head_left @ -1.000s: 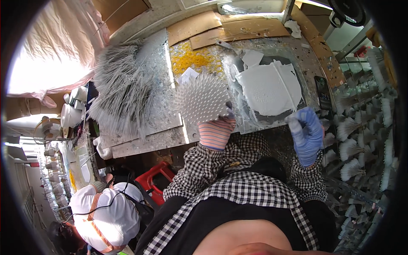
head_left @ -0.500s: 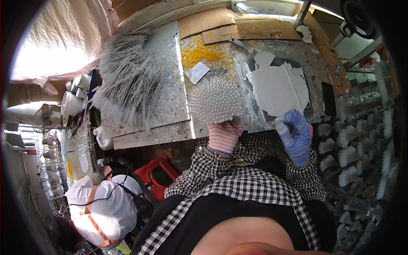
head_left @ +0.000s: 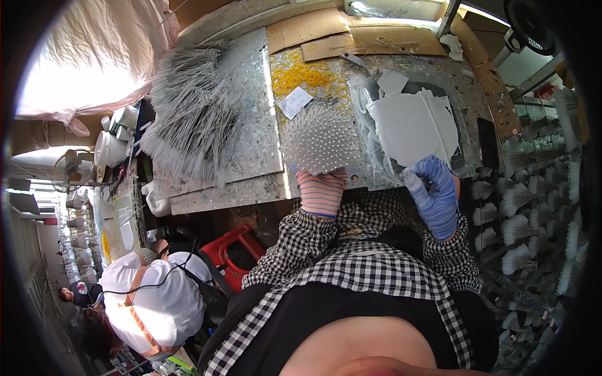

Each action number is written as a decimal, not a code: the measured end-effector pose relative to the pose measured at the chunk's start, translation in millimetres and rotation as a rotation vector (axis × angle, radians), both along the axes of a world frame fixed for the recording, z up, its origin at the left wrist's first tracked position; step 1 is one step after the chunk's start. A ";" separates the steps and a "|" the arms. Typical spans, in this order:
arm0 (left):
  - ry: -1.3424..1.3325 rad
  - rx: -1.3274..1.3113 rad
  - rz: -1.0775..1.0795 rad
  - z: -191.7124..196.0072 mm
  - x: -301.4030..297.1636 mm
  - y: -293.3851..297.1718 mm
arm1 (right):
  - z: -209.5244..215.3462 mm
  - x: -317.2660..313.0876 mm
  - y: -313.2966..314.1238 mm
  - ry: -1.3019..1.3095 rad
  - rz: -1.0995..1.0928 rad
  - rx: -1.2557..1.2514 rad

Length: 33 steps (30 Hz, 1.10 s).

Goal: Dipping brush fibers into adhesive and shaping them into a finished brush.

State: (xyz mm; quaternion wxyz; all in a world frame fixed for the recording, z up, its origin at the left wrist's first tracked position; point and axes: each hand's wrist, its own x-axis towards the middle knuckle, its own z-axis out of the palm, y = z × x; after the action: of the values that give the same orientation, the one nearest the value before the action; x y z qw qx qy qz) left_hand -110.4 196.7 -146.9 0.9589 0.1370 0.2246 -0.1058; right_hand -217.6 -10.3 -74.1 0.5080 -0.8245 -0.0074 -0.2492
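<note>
My left hand (head_left: 321, 191), in a pink-and-grey striped glove, is closed at the table's front edge. It grips a domed bundle of thin stems with white bead-like tips (head_left: 320, 139), fanned out toward the far side. My right hand (head_left: 433, 191), in a blue knitted glove, is held near the front edge of a glass plate with its fingers curled together. Whether anything thin is between those fingers, I cannot make out. White paste (head_left: 411, 128) is spread thickly over the plate, just beyond the right hand.
Loose grey stems (head_left: 194, 113) are heaped on the left. Yellow rings (head_left: 307, 74), a paper slip (head_left: 295, 103), a scraper (head_left: 353, 59) and a dark phone-like slab (head_left: 486, 143) lie on the table. A red stool (head_left: 235, 254) and a person in white (head_left: 153, 301) are at lower left; racks of white fans (head_left: 517, 229) stand right.
My left hand and the bundle have shifted slightly left, and the bundle's tips have turned. My right hand has stayed nearly in place. Another person has come into view at far left.
</note>
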 end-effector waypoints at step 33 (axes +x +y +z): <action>-0.370 0.010 -0.404 42.3 -5.3 32.7 | 69.3 76.0 -11.1 -0.167 0.098 0.019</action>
State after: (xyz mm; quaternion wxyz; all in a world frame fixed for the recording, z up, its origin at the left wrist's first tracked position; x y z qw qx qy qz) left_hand -115.8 229.4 -104.6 0.9424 0.2006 0.0144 -0.2672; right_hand -141.6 -21.4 -4.7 0.5250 -0.7947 -0.0874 -0.2918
